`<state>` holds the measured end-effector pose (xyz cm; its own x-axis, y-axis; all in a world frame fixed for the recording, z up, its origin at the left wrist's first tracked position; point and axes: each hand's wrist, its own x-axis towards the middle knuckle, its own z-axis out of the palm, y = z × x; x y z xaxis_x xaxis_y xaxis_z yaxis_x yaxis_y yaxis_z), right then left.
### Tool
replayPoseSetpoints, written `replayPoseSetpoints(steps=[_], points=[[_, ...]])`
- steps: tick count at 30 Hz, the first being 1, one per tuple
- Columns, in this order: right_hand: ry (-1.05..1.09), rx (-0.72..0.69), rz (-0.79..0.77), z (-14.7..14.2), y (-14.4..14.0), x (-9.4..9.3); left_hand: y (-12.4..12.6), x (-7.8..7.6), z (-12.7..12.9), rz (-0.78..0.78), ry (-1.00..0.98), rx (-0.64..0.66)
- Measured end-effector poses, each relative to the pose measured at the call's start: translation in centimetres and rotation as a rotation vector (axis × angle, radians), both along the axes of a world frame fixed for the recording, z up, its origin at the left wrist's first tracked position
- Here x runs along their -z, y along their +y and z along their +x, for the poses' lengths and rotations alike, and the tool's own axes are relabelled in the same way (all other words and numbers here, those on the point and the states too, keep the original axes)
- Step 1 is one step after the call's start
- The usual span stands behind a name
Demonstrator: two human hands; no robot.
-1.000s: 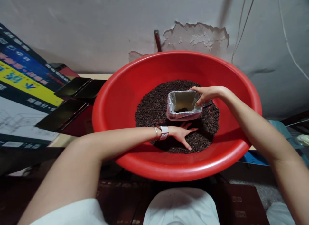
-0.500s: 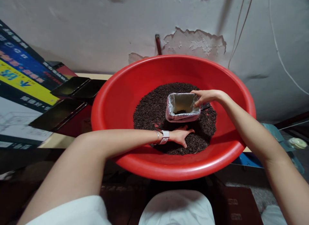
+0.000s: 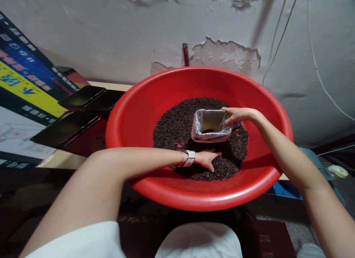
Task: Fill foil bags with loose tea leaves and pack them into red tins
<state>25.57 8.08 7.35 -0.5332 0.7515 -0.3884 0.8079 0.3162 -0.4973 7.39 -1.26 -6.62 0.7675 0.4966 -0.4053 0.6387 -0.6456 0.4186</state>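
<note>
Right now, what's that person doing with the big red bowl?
A person has both hands inside the big red bowl, which holds a pile of small dark bits. The right hand grips the edge of a plastic-lined box, open at the top, with a little dark stuff at its bottom. The left hand is in the pile just in front of it, fingers partly hidden. More open boxes sit left of the bowl.

- pale tabletop (image 3: 61,160), its edges showing left and right of the red basin (image 3: 138,114)
- the red basin, standing on it
- dark red-sided containers (image 3: 66,126), grouped just left of the basin
</note>
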Motion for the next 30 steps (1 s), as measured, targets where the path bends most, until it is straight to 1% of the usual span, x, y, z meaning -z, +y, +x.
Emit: replayPoseSetpoints(steps=[3,8,11,14,16,19,22,24,27,30], points=[[-0.011,-0.002,0.005,0.0,0.0,0.1,-0.3,-0.8,0.1,0.007,0.068,-0.012],[-0.038,-0.011,0.044,-0.1,-0.2,0.0,-1.2,-3.5,0.7,0.119,0.053,0.089],[-0.061,-0.007,0.061,-0.1,-0.2,-0.2,-1.4,-5.3,1.3,0.169,-0.023,0.127],[-0.087,-0.02,0.086,-0.2,-0.3,-0.3,-1.4,-7.2,1.6,0.195,-0.166,0.129],[-0.095,-0.03,0.105,-0.3,-0.3,-0.4,-1.4,-8.5,1.6,0.194,-0.275,0.104],[-0.103,-0.014,0.109,-0.4,-0.4,-0.5,-1.1,-10.2,1.2,0.154,-0.455,0.024],[-0.092,0.006,0.091,-0.4,-0.4,-0.6,-0.4,-11.4,0.8,0.121,-0.639,-0.045],[-0.08,0.001,0.095,-0.4,-0.4,-0.6,0.3,-12.1,0.4,0.148,-0.739,-0.084],[-0.054,-0.001,0.087,-0.4,-0.4,-0.5,1.7,-13.2,-0.3,0.224,-0.83,-0.168],[-0.019,0.046,0.018,-0.4,-0.5,-0.3,2.9,-14.0,-1.2,0.266,-0.826,-0.279]])
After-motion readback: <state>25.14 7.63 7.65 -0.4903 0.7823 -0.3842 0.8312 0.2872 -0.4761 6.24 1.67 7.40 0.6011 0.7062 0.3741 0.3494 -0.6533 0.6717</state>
